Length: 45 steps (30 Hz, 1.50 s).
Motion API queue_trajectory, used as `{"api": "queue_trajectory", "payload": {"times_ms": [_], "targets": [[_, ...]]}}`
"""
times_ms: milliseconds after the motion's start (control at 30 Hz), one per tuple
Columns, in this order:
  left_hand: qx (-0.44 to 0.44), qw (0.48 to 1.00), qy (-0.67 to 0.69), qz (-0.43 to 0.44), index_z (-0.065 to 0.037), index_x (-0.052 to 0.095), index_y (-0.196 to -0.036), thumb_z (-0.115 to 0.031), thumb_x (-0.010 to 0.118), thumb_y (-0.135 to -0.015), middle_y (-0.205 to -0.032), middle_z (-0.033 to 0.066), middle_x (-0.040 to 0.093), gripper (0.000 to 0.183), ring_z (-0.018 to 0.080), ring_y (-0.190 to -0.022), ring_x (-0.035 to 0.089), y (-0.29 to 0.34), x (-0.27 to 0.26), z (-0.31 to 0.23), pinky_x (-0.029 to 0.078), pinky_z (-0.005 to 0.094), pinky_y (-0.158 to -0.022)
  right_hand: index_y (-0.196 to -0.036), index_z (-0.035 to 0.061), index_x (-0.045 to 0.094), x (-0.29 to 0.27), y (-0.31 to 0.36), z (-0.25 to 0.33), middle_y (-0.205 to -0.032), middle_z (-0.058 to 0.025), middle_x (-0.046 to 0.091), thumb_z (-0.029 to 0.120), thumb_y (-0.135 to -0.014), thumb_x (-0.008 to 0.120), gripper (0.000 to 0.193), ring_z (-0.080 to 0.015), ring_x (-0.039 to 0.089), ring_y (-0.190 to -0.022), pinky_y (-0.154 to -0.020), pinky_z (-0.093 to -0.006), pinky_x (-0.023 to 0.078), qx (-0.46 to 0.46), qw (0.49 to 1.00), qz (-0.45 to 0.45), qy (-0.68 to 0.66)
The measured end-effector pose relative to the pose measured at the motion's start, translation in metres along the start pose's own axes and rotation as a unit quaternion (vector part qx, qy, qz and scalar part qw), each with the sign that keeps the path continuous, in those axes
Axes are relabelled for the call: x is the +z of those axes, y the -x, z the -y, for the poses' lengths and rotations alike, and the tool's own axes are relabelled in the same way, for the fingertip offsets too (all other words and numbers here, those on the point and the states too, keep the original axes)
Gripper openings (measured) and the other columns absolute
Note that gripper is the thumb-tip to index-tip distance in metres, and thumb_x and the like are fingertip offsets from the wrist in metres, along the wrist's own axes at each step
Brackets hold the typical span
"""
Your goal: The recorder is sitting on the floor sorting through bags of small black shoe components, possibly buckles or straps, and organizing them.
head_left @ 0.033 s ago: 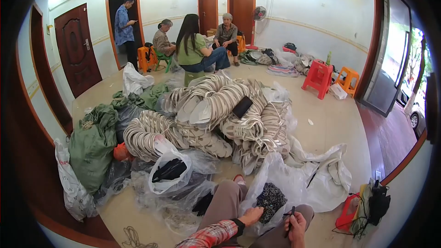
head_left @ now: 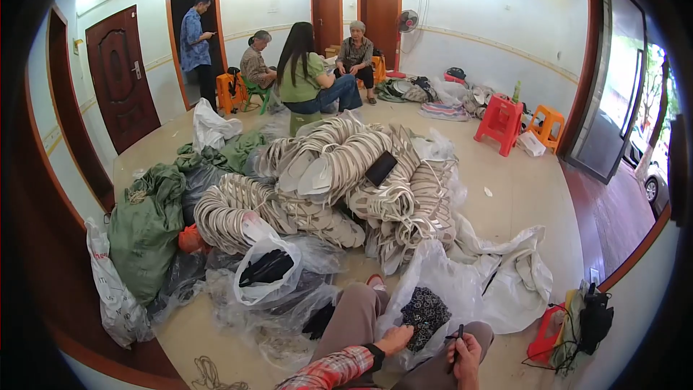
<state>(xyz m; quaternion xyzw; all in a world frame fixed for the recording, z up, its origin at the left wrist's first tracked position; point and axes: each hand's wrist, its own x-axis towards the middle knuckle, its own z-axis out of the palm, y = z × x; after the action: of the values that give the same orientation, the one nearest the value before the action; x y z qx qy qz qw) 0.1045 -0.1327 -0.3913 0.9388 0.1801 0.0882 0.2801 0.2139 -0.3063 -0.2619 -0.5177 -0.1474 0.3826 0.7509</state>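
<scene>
A clear plastic bag (head_left: 437, 263) lies open between my legs, holding a heap of small dark pieces (head_left: 426, 314) with pale metallic glints. At the heap's left edge is my left hand (head_left: 395, 340), its fingers drawn together; whatever they pinch is too small to make out. My right hand (head_left: 466, 354), just right of the bag, is closed around a narrow black strip (head_left: 460, 332) that sticks out above and below the fingers. Beyond the bag rise stacked bundles of beige shoe uppers (head_left: 339, 155), with a dark phone-like slab (head_left: 380, 168) on top.
Left of my legs, a white plastic bag (head_left: 268, 296) contains black pieces. Green sacks (head_left: 148, 224) stand farther left. A red stool (head_left: 499, 124) and an orange stool (head_left: 546, 126) are at the right. Several people sit or stand at the back. Cords and a black bag (head_left: 595, 321) lie at lower right.
</scene>
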Motion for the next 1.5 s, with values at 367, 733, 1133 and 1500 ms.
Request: {"api": "queue_trajectory", "payload": {"times_ms": [367, 733, 1133, 1500], "targets": [[-0.025, 0.979, 0.194, -0.052, -0.005, 0.058, -0.087, -0.01, 0.05, -0.078, -0.081, 0.0141, 0.06, 0.013, 0.0295, -0.078, 0.058, 0.015, -0.027, -0.023, 0.046, 0.04, -0.067, -0.095, 0.0021, 0.051, 0.01, 0.025, 0.009, -0.062, -0.0057, 0.054, 0.01, -0.087, 0.052, 0.012, -0.0115, 0.049, -0.045, -0.037, -0.0219, 0.038, 0.01, 1.0, -0.024, 0.003], [-0.163, 0.654, 0.73, -0.112, 0.006, 0.051, -0.105, 0.003, 0.053, -0.082, -0.097, 0.0145, 0.06, 0.023, 0.0224, -0.091, 0.06, 0.046, -0.209, -0.076, 0.052, 0.0287, -0.079, -0.114, -0.0004, 0.044, 0.116, 0.027, 0.054, -0.072, -0.0051, 0.057, 0.01, -0.089, 0.047, 0.028, -0.0059, 0.049, -0.055, -0.046, -0.0172, 0.037, 0.118, 0.975, 0.155, 0.111], [-0.202, 0.636, 0.738, -0.104, 0.005, 0.055, -0.107, -0.002, 0.054, -0.084, -0.098, 0.0156, 0.061, 0.024, 0.0219, -0.089, 0.061, 0.075, -0.2, -0.082, 0.053, 0.0285, -0.074, -0.114, -0.0004, 0.043, 0.112, 0.051, 0.04, -0.071, -0.0057, 0.058, 0.011, -0.088, 0.05, 0.029, -0.006, 0.05, -0.055, -0.044, -0.0171, 0.036, 0.149, 0.966, 0.171, 0.121], [-0.199, 0.584, 0.783, -0.075, 0.003, 0.053, -0.101, -0.005, 0.052, -0.085, -0.101, 0.0165, 0.058, 0.018, 0.0241, -0.096, 0.058, 0.073, -0.199, -0.078, 0.051, 0.0313, -0.081, -0.113, -0.0006, 0.044, 0.108, 0.046, 0.035, -0.07, -0.0056, 0.059, 0.011, -0.088, 0.05, 0.029, -0.006, 0.05, -0.054, -0.043, -0.0172, 0.036, 0.152, 0.967, 0.164, 0.122]]}}
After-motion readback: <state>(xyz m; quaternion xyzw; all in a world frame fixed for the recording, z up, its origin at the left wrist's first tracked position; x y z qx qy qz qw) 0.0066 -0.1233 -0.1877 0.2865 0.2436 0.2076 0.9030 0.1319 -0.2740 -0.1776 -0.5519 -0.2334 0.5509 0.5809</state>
